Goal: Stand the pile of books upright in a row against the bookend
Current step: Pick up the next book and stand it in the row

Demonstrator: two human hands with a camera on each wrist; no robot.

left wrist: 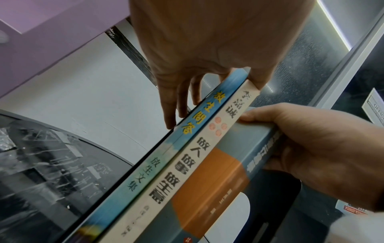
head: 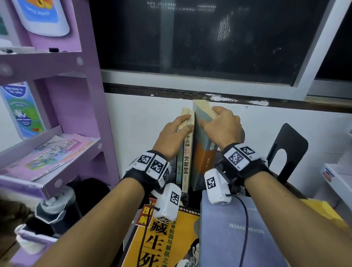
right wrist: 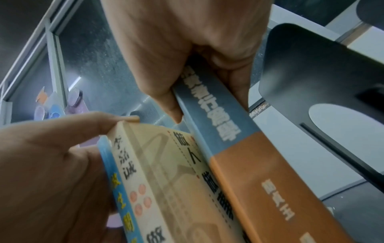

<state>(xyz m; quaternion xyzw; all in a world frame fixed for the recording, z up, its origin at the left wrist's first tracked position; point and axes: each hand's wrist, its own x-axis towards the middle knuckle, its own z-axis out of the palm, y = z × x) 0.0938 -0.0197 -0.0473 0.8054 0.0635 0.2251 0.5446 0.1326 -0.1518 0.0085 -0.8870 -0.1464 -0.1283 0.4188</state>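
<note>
Three books stand upright between the hands. The left hand [head: 176, 133] pinches the tops of the thin blue-spined book [left wrist: 158, 157] and the cream-spined book [head: 188, 154], thumb on the right, fingers down the left cover. The right hand [head: 222, 126] grips the taller grey-and-orange book [head: 203, 153], which touches the cream one. To the right, apart from them, stands the black metal bookend [head: 286, 151]. Nearer lie the yellow-covered book [head: 165, 241] and the grey-blue book [head: 235, 238], still flat. Judged step: squaring the first three; next, slide them together right until they touch the bookend, keeping them vertical.
</note>
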